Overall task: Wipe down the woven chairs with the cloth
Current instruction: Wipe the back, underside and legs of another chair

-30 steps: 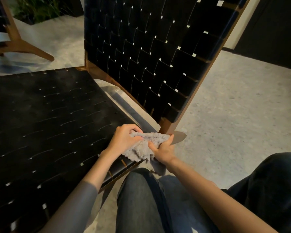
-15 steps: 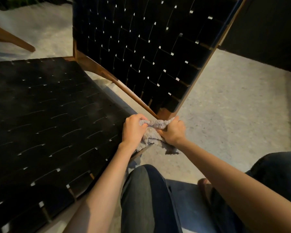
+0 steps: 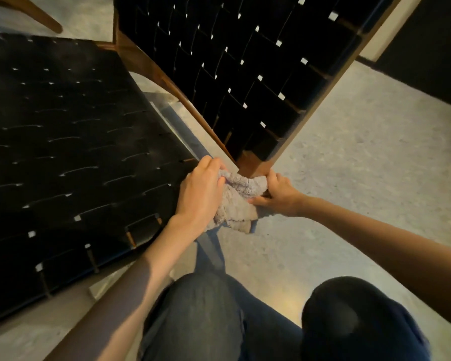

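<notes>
Currently both hands are on the cloth (image 3: 236, 204) at centre frame, just off the near right corner of the woven seat (image 3: 76, 152).

- the left hand (image 3: 199, 194): knuckles up, fingers curled over the cloth's left end, gripping it.
- the right hand (image 3: 280, 196): fingers curled round the right end, thumb along the lower edge, also gripping.
- cloth: grey, fluffy, bunched into a roll between the two hands. A loose tail hangs below them over the floor (image 3: 362, 183).
- the top of the roll sits right at the bottom corner of the wooden frame (image 3: 254, 164) of the woven backrest (image 3: 245, 74). It looks like contact, but I can't confirm.
- backrest: black straps, tilted, fills upper centre to upper right.
- seat: same black weave, fills the left half of the frame.
- knees (image 3: 201, 316) in dark jeans along the bottom edge, below the hands.
- a wooden leg (image 3: 37, 14) of another piece of furniture is in the upper left corner, well apart from the hands.
</notes>
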Available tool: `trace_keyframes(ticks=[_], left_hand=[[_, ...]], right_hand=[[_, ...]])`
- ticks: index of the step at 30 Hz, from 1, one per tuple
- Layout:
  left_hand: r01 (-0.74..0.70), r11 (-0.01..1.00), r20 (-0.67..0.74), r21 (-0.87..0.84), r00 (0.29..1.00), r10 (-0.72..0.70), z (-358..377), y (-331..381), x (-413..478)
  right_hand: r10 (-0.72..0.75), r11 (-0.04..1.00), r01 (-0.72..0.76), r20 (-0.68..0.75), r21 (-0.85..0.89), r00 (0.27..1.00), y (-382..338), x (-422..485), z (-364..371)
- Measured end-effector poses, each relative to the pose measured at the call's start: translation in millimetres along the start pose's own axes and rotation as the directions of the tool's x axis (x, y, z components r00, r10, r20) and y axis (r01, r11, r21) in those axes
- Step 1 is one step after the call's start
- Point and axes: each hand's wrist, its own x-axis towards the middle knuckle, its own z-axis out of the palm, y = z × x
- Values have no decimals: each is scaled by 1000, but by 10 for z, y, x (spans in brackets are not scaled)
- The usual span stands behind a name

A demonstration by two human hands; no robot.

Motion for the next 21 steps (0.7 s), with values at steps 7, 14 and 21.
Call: trace_keyframes(ticks=[7, 14, 21], left_hand=[[-62, 998, -11, 17, 998, 62, 127, 269, -202], [-81, 988, 181, 129, 982, 57, 609, 273, -501], [455, 891, 46, -4, 890, -454, 1300, 31, -767]], right_hand=[[-280, 939, 296, -107, 177, 954, 299, 187, -35], [-216, 779, 326, -259, 536, 941, 620, 245, 92], [-297, 801, 482, -464, 355, 834, 764, 391, 144]])
